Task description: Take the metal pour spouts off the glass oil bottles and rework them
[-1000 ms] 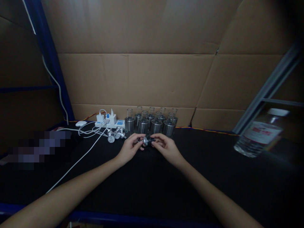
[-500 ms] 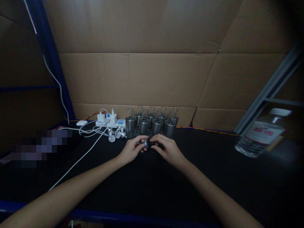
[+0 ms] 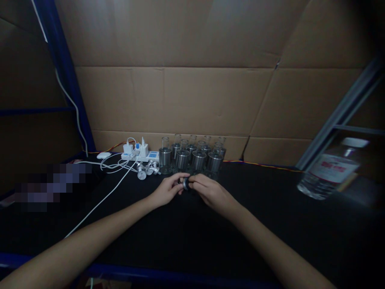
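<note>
Over the black tabletop (image 3: 186, 237) my left hand (image 3: 166, 190) pinches a small round silver-and-black part (image 3: 185, 184) between thumb and fingers. My right hand (image 3: 212, 193) closes its fingertips on the black side of that same part; its exact kind is too small and dark to make out. Just behind both hands stand several narrow-necked glass bottles (image 3: 182, 160) with brushed metal bands, upright in a tight group. Left of them lie several small silver metal pieces with round discs (image 3: 141, 171).
A white power strip (image 3: 128, 156) with plugged-in chargers and tangled white cables (image 3: 105, 196) sits at the back left. A large clear plastic bottle (image 3: 331, 170) stands on the right. Cardboard (image 3: 180, 96) walls the back, and a blue rail (image 3: 144, 273) edges the front.
My right hand's fingers have drawn closer together on the part, and less of its black end shows. My left hand has stayed almost in place.
</note>
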Motion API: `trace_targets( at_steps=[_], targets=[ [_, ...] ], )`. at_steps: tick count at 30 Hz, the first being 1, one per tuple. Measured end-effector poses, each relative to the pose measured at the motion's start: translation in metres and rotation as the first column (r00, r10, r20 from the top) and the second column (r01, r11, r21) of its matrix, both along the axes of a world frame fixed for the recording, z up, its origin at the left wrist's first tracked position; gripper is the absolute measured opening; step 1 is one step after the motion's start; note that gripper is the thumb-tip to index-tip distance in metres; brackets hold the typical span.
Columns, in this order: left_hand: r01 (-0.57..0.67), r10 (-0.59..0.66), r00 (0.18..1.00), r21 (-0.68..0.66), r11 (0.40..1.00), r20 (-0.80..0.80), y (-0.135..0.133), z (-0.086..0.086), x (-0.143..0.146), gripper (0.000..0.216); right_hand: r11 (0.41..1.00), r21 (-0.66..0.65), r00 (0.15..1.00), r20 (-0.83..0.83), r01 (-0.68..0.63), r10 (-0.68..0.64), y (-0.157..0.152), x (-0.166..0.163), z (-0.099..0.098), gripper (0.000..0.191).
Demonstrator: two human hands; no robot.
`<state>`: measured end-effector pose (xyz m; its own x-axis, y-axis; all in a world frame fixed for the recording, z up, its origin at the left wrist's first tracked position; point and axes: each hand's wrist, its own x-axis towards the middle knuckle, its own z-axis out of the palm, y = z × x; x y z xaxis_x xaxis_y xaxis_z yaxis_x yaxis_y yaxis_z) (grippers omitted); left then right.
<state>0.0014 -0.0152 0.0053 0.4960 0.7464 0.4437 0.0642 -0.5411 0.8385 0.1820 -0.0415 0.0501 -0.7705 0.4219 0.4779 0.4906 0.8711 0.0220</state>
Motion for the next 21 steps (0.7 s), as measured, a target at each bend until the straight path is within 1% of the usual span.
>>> trace_targets(
  at_steps=[4,8,12,16,21],
  targets=[
    [0.022,-0.021,0.999,0.015,1.000,-0.048,-0.003,0.002,-0.001,0.034,0.998,0.068,0.995,0.096,0.001,-0.007,-0.002,0.000,0.001,0.023],
    [-0.009,0.020,0.995,0.111,0.994,-0.101,-0.006,0.001,-0.001,0.035,0.998,0.065,0.998,0.056,-0.015,0.011,-0.001,0.002,-0.001,0.025],
    [-0.065,0.097,0.988,0.238,0.969,-0.124,-0.008,0.000,-0.001,0.038,0.999,0.003,0.999,-0.035,-0.034,0.034,0.001,0.003,-0.003,0.026],
    [-0.106,0.181,0.968,0.370,0.923,-0.173,-0.012,0.002,-0.003,0.039,0.996,-0.078,0.989,-0.139,-0.051,0.040,0.002,0.002,-0.005,0.023],
    [-0.110,0.239,0.949,0.496,0.861,-0.204,-0.017,0.006,-0.005,0.040,0.979,-0.197,0.970,-0.243,-0.044,-0.006,0.004,0.002,-0.007,0.020]
  ],
)
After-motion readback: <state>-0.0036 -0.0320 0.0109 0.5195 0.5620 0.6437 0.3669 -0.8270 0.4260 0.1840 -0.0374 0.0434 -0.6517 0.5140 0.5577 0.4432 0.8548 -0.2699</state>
